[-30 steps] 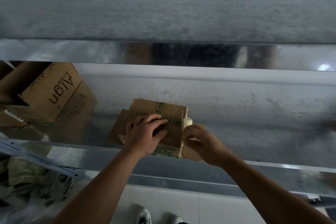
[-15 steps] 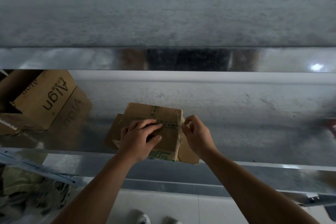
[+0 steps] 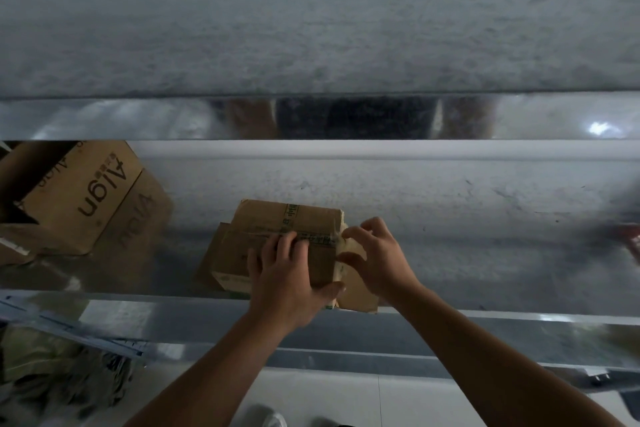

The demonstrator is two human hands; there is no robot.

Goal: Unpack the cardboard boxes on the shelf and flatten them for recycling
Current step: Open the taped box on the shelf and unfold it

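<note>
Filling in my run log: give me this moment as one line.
step: peeling tape | left hand: pressing down small box | right hand: pinching tape at box's right edge | place: metal shelf

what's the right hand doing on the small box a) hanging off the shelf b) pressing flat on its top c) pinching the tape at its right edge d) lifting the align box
c: the right hand pinches the pale tape at the right edge of the small box, while the left hand presses on top.
</note>
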